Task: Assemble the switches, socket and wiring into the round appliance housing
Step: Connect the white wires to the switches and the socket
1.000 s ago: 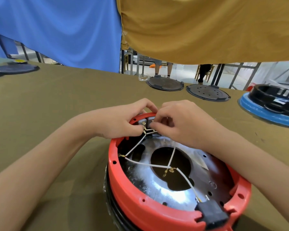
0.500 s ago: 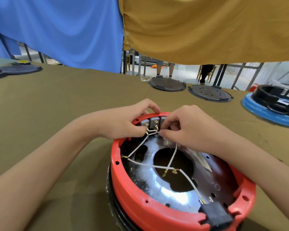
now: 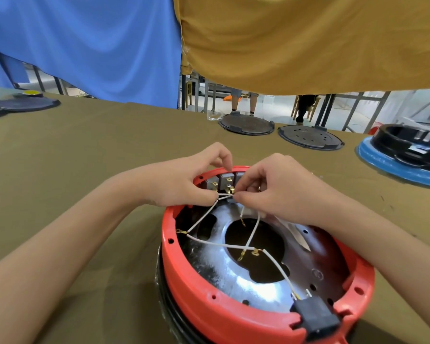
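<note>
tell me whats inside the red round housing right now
Inside the red housing: a shiny metal plate with a large dark opening, loose white wires, switches at the far rim, a black socket at the near rim. The hands cover some wire ends.

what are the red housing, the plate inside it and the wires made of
Red housing: looks like moulded plastic, smooth, semi-gloss, with moulded holes. Plate: likely metal, shiny with mirror-like glare. Wires: white insulation, probably plastic, ending in brass-coloured metal terminals.
</note>
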Demonstrator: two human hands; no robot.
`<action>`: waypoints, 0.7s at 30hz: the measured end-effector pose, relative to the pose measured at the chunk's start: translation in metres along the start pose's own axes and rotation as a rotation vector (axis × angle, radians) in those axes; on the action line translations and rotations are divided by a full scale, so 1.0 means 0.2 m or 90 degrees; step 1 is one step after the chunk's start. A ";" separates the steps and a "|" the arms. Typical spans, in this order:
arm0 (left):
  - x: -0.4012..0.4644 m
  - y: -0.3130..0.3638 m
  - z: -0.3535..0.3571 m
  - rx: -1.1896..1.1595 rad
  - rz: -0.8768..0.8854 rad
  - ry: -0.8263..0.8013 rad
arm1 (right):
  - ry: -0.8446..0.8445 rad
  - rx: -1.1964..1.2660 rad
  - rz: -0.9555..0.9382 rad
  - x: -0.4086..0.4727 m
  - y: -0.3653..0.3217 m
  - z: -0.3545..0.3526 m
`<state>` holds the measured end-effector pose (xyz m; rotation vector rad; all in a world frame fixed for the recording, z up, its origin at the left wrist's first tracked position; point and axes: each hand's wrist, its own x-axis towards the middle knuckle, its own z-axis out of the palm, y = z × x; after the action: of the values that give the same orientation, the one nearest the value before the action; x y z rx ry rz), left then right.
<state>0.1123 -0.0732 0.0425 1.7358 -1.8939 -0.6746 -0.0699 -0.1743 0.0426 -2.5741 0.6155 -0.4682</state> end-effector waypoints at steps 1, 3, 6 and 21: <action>0.00 0.00 0.00 0.021 0.005 0.007 | 0.002 0.002 0.001 0.00 0.00 0.00; 0.00 -0.01 0.01 0.074 0.009 0.027 | 0.005 0.013 0.001 0.00 0.00 0.00; 0.01 0.01 0.01 0.123 0.019 0.049 | 0.000 0.021 -0.005 0.00 0.00 -0.01; 0.01 0.01 0.00 0.095 0.037 0.053 | 0.001 0.001 -0.020 0.02 0.01 0.00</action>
<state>0.1108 -0.0756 0.0435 1.7621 -1.9723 -0.4430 -0.0666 -0.1776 0.0434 -2.5857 0.5757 -0.4807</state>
